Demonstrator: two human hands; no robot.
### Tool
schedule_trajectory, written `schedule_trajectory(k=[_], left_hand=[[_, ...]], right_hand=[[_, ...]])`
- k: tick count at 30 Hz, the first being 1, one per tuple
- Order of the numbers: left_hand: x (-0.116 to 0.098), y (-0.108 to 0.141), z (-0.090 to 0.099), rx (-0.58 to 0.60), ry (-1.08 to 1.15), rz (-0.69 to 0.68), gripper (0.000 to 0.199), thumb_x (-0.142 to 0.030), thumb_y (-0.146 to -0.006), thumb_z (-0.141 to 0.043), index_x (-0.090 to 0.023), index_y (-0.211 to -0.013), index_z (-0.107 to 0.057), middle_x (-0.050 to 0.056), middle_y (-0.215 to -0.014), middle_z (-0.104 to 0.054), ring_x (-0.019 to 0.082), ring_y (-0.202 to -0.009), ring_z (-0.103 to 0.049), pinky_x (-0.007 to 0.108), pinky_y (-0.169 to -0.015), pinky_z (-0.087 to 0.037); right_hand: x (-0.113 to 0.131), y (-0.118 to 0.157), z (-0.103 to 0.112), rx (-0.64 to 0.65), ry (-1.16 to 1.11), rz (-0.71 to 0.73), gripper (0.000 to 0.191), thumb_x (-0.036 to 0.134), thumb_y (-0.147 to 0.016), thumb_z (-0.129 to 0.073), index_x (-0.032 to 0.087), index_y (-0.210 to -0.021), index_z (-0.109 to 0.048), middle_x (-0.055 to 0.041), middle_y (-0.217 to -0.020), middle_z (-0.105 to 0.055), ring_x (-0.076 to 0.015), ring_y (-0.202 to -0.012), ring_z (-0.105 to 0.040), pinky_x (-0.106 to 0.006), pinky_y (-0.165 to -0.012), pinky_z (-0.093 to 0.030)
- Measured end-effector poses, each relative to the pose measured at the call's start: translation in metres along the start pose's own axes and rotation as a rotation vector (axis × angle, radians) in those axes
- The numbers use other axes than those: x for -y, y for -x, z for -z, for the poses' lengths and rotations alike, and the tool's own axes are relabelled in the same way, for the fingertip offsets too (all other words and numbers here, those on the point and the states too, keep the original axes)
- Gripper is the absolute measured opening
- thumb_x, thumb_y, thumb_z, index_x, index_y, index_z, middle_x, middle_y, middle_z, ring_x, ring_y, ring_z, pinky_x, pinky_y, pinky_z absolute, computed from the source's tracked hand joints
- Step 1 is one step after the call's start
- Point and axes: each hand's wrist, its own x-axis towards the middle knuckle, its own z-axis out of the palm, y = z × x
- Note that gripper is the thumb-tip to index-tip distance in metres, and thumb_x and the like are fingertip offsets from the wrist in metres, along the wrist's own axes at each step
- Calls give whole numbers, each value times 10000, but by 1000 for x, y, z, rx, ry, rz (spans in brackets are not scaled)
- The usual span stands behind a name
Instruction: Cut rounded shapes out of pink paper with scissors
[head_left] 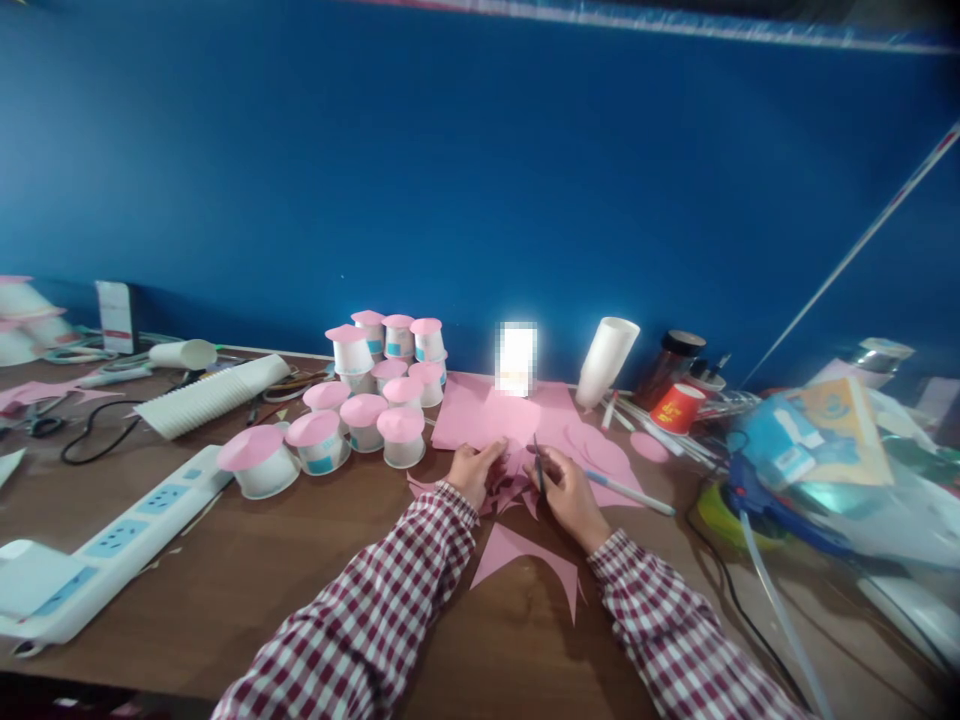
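My left hand (478, 474) pinches a piece of pink paper (516, 440) between thumb and fingers. In my right hand (571, 497) is a pair of dark scissors (538, 464), its blades pointing away from me at the right side of that paper. Whether the blades are apart I cannot tell. Beneath and behind both hands lie larger pink sheets (459, 412). Pink offcuts gather under my hands, and a curved pink scrap (517, 552) lies nearer to me. Just right of my right hand, a white-and-blue pen (634, 494) rests on the pink paper.
To the left stand several white paper cups (264, 474) with pink paper tops, some stacked. A power strip (139, 535) lies front left. Leaning white cups (606, 362), a red cup (677, 408) and a blue glue gun (780, 508) are on the right. A bright phone screen (516, 358) stands behind.
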Motion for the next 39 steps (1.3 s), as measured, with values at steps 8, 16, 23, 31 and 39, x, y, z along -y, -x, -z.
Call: schedule_trajectory(k=[8, 16, 23, 31, 39], left_hand=[[-2, 2, -2, -45, 90, -11, 244, -204, -558, -833, -87, -614, -626, 21, -536, -602, 86, -472, -567, 168, -442, -471], [2, 7, -8, -37, 206, -13, 265, -177, -537, -849, -118, -698, -647, 35, -660, -671, 93, -567, -618, 187, -556, -530], [3, 13, -10, 19, 192, 53, 224, -209, -584, -818, -110, -710, -661, 39, -629, -661, 100, -547, -619, 187, -534, -514], [6, 12, -10, -11, 153, 53, 277, -248, -554, -830, -107, -700, -642, 50, -592, -649, 117, -513, -610, 226, -517, -513], [7, 14, -13, -40, 145, 41, 326, -272, -534, -831, -98, -714, -623, 50, -599, -649, 133, -495, -610, 239, -483, -495]], right_hand=[[1, 1, -3, -39, -58, -12, 313, 400, -866, -587, 145, -1048, -601, -93, -860, -686, -213, -782, -652, -324, -719, -535], [14, 3, -7, 31, -79, -37, 310, 405, -882, -549, 146, -1049, -584, -60, -750, -675, -186, -659, -638, -283, -599, -514], [21, 3, -5, 53, -66, -32, 305, 390, -899, -511, 144, -1065, -582, -81, -810, -691, -194, -688, -653, -281, -602, -522], [28, 3, -5, 48, -45, 1, 295, 405, -896, -512, 157, -1029, -600, -76, -804, -685, -205, -718, -658, -287, -634, -530], [32, 2, -6, 46, -12, 21, 277, 397, -899, -507, 162, -1011, -601, -64, -749, -670, -201, -693, -646, -294, -639, -530]])
